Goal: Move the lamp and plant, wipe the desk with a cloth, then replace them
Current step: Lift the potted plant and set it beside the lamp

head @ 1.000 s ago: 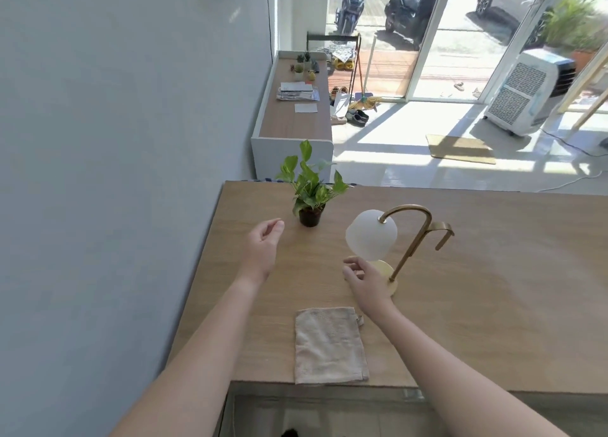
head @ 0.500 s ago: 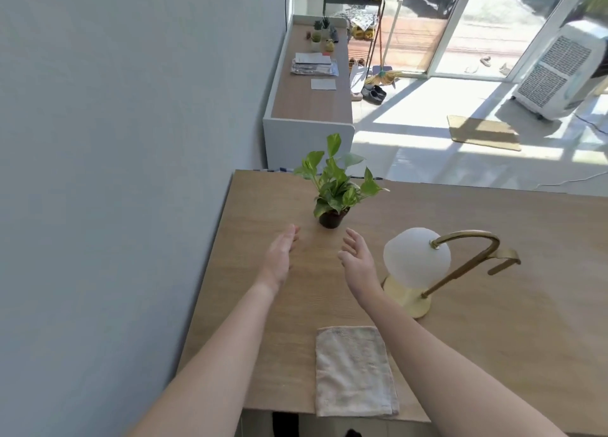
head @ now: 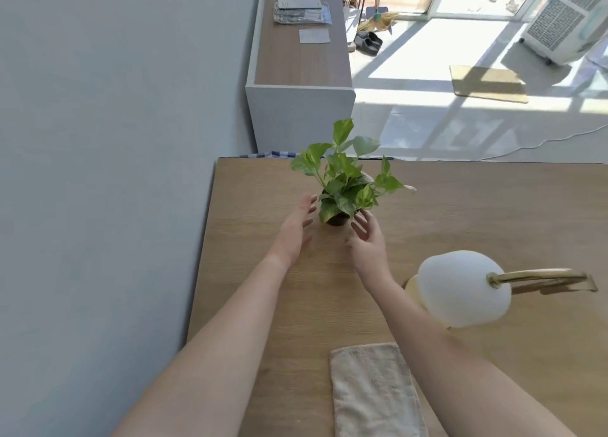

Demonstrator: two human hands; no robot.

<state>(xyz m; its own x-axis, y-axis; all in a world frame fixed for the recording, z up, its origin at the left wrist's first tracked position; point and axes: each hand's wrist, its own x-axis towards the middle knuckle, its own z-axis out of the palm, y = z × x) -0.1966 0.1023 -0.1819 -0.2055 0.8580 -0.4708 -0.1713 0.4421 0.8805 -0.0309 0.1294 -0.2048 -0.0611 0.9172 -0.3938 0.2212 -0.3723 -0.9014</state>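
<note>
Both arms reach across the desk (head: pixel 460 213) toward the plant (head: pixel 342 180), which stands in its small dark pot (head: pixel 336 220) near the far edge, at twelve o'clock from the person. The left hand (head: pixel 294 231) hovers at the pot's nine o'clock and the right hand (head: pixel 368 242) at its four o'clock, fingers spread, gripping nothing. Whether the right fingertips touch the pot I cannot tell. The lamp (head: pixel 464 288) stands at three o'clock, and the cloth (head: pixel 375 390) lies flat at six, by the near edge.
</note>
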